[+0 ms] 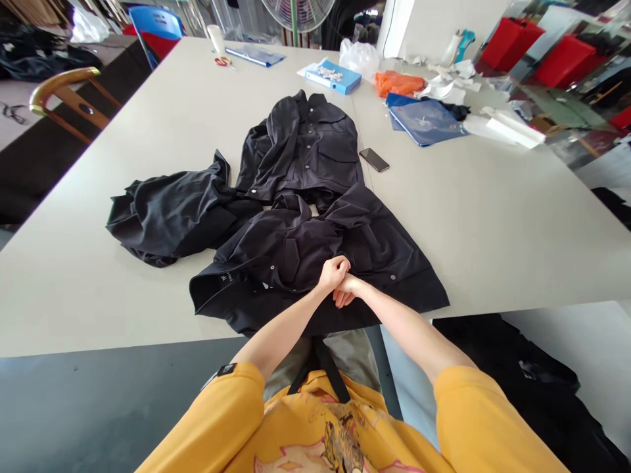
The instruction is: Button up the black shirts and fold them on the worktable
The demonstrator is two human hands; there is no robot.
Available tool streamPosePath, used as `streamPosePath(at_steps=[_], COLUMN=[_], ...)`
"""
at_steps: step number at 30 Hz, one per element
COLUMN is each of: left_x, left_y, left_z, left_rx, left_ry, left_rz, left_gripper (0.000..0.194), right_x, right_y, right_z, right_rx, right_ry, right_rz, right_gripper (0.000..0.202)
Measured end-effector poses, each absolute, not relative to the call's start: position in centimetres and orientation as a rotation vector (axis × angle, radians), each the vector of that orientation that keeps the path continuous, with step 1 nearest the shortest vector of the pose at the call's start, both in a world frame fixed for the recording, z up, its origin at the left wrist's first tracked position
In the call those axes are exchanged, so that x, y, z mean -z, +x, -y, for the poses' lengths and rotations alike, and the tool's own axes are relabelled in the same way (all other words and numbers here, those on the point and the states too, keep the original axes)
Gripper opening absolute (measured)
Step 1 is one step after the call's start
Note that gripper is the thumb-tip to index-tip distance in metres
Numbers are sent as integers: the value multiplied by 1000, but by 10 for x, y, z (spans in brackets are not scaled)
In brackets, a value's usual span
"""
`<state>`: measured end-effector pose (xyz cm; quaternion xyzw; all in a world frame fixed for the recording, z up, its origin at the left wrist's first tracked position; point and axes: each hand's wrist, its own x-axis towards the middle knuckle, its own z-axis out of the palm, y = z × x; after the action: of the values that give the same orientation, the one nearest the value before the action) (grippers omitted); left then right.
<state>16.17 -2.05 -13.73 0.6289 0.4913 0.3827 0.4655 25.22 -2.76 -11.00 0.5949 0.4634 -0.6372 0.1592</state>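
Observation:
My left hand (336, 272) is closed, its fingers curled against the wrist of my right hand; what is inside them, if anything, is hidden. Just below it, my right hand (344, 294) has its fingers loosely stretched out and holds nothing visible. Both hands are over a black jacket (315, 243) lying spread along the table's near edge, with flap pockets, snap buttons and its collar end to the left. Beyond it lies a second black jacket (308, 144), buttoned up the front. A bunched black garment (170, 210) lies to the left.
On the table (497, 223) are a phone (374, 159), a blue box (334, 77) with small white pieces, blue plastic folders (426, 120), an orange bag (398, 83) and red-handled scissors (224, 62). A wooden chair (73, 98) stands left. Dark cloth (522, 374) lies below the table at right.

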Motion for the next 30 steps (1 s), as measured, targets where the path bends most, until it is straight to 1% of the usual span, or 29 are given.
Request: streamPosePath(at_steps=[3,6,9,13,16,19,21,23,26,28,30], left_x=[133,124,118,123,132,137,139,140,141,142,143], left_y=[161,139,87,14,-5,3,15,27,41,47,50], left_z=[23,36,61,96,100,82,66,56,50,49,47], left_rx=[-970,-1017,-944,-633,-586,-574,-588,-607,-619,-640,-665], left_ry=[1450,1428,1736,2251,2354,2347,2326,2326,2338,2302,2245], left_rz=[-1167,-1139,-1177,-1267,-1389,-1464,-1480,-1477,-1430,-1418,-1419], left_gripper=[23,21,19,27,22,16,13,10,9,9,9], right_x=[111,117,125,133,132,127,126,127,130,130,128], right_y=[253,254,258,266,273,282,293,307,324,324,312], right_z=[32,37,41,42,44,49,53,57,63,71,84], right_rx=[1836,1867,1866,1706,1590,1399,1163,842,422,346,422], right_ry=[1726,1763,1863,1991,2054,2159,2252,2332,2398,2358,2183], right_rz=[-1317,-1332,-1370,-1496,-1622,-1771,-1903,-2022,-2052,-2094,-2340], right_gripper=[50,56,69,80,81,78,74,68,58,57,55])
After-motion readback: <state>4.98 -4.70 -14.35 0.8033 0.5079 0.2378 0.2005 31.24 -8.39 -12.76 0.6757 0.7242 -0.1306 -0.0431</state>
